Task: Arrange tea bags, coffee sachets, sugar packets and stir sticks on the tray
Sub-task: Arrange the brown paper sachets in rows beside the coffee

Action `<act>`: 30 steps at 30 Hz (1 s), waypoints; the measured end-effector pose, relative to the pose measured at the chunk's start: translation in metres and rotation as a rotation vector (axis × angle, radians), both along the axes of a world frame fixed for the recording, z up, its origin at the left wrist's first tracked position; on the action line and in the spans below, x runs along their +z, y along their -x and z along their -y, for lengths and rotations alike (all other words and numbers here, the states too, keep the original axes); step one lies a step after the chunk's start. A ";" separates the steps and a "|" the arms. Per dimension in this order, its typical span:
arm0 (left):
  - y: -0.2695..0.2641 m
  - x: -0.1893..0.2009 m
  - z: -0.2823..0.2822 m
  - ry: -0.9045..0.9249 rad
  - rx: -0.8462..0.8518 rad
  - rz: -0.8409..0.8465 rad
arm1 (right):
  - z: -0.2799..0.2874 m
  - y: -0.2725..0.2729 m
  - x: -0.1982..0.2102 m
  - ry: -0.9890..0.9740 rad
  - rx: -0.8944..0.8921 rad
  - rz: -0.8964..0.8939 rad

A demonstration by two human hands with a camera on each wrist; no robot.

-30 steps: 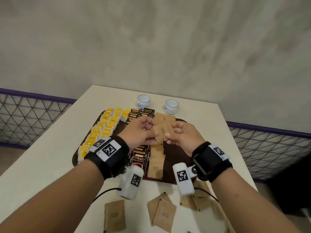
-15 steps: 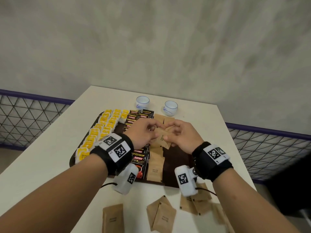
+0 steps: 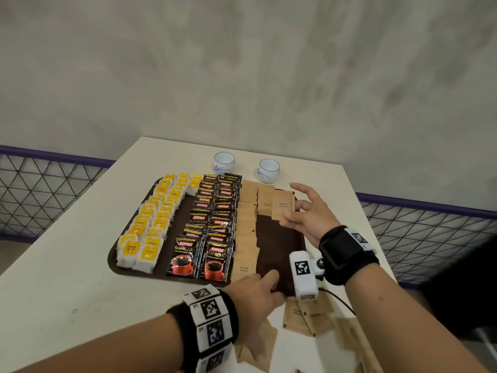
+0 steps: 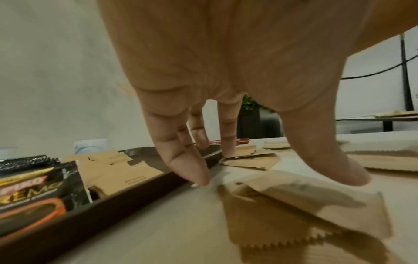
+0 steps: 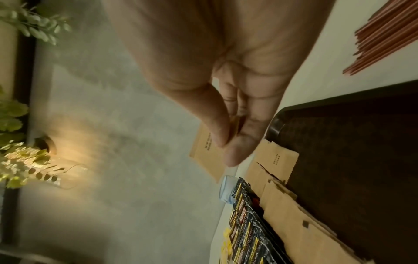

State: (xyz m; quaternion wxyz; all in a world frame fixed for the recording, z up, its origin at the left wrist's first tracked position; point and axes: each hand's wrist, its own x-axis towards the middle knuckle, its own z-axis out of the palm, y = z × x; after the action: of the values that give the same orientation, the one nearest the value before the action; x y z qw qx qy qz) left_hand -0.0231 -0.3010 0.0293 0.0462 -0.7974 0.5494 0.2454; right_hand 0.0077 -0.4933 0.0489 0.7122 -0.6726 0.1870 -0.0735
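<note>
A dark brown tray [image 3: 277, 246] holds rows of yellow tea bags [image 3: 156, 222], black coffee sachets [image 3: 215, 211] and a column of brown sugar packets [image 3: 246, 230]. My right hand [image 3: 289, 214] pinches one sugar packet [image 3: 279, 207] by its edge above the tray's far right part, next to two packets lying there. In the right wrist view the thumb and fingers [image 5: 228, 142] clamp that packet [image 5: 203, 155]. My left hand [image 3: 258, 297] hovers, fingers spread and straight, over loose sugar packets [image 3: 309, 316] on the table in front of the tray. A crumpled packet [image 4: 294, 205] lies under its thumb.
Two small white cups [image 3: 224, 162] [image 3: 269, 170] stand behind the tray. A bundle of red-brown stir sticks [image 5: 384, 44] lies on the table to the right of the tray. The tray's right half is bare. The table ends close on the right and front.
Both hands were together over the tray's middle on one packet. The left hand has drawn back to the loose packets in front; the right has carried the packet to the far right.
</note>
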 end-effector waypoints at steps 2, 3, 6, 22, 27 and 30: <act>0.005 0.000 0.001 -0.061 -0.027 -0.014 | -0.005 0.003 0.001 0.022 0.010 0.028; 0.007 -0.001 0.002 -0.107 -0.051 -0.019 | -0.006 0.004 0.001 0.039 0.015 0.038; 0.011 -0.003 0.004 -0.183 -0.111 0.008 | -0.009 0.007 0.002 0.083 0.021 0.066; -0.027 0.002 -0.013 0.311 0.272 -0.330 | -0.008 0.000 -0.007 0.253 -0.027 0.021; -0.063 0.008 -0.027 0.604 0.513 -0.514 | -0.006 -0.006 -0.010 0.128 -0.079 -0.021; -0.075 0.012 -0.032 0.749 0.702 -0.745 | -0.007 -0.008 -0.009 0.002 -0.079 -0.042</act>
State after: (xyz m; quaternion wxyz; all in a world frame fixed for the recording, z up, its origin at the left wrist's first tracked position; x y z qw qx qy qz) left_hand 0.0523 -0.2695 0.0411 -0.5133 -0.7534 0.2831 0.2980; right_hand 0.0161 -0.4858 0.0402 0.7038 -0.6670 0.2284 -0.0875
